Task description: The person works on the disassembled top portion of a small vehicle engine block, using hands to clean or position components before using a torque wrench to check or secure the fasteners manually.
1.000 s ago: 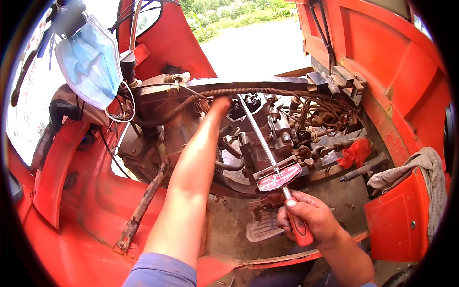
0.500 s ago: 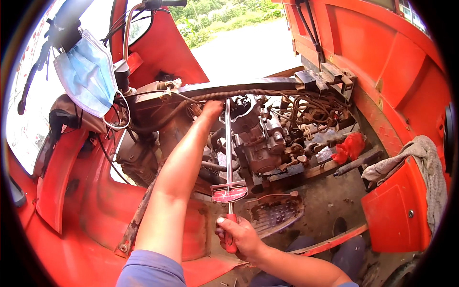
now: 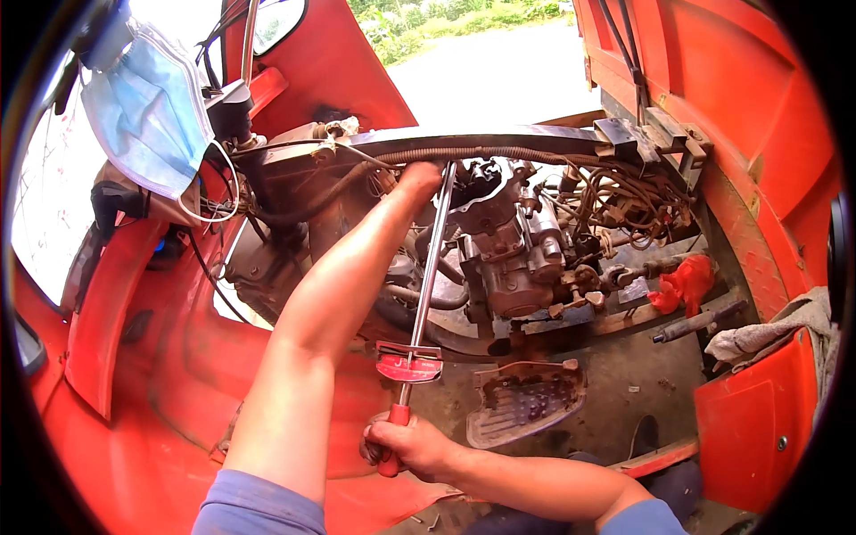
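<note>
My right hand (image 3: 406, 443) is wrapped round the red handle of a beam torque wrench (image 3: 432, 260), which has a long steel shaft and a red-and-white scale plate near the grip. The wrench slants up and away to the engine (image 3: 513, 254), a dark, greasy block with its top opened. My left arm reaches far forward, and my left hand (image 3: 425, 176) is at the wrench's far end, under the frame rail. Its fingers are mostly hidden by the rail and the wrench head, so their grip does not show.
A black-edged frame rail (image 3: 481, 135) with a corrugated hose crosses behind the engine. A blue face mask (image 3: 147, 111) hangs at the left. A red rag (image 3: 682, 283) lies right of the engine. A ridged foot pedal (image 3: 526, 406) and a red panel with a grey towel (image 3: 771, 325) are nearer.
The wrench handle has swung to the left with my right hand, so the shaft slants more. My left hand stays at the far end. The whole view has shifted slightly.
</note>
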Available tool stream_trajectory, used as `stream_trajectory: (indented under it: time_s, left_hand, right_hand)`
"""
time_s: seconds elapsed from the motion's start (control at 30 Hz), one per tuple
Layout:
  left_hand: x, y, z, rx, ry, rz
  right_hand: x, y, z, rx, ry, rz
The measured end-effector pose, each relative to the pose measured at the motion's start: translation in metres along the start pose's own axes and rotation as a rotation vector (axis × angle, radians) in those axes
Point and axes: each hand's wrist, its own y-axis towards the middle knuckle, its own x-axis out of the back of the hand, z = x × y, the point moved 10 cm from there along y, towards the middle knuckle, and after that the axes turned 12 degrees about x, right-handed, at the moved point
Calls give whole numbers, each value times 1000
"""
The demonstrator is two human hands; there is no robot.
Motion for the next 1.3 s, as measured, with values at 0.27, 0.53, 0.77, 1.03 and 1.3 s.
stream_trajectory:
  time_s: [0.27, 0.53, 0.77, 1.03, 1.3]
  left_hand:
    - [-6, -8, -6, -42, 297, 131]
    - [-8, -3, 16, -98, 205, 223]
    - [-1, 7, 21, -167, 298, 81]
    - [-8, 16, 18, -108, 152, 63]
    - [-1, 11, 15, -77, 90, 37]
  right_hand:
    - [-13, 59, -36, -55, -75, -13]
    - [7, 47, -5, -60, -361, -201]
    - [6, 6, 32, -5, -427, -210]
    - [35, -121, 162, -184, -292, -282]
    - [72, -164, 370, -9, -731, -365]
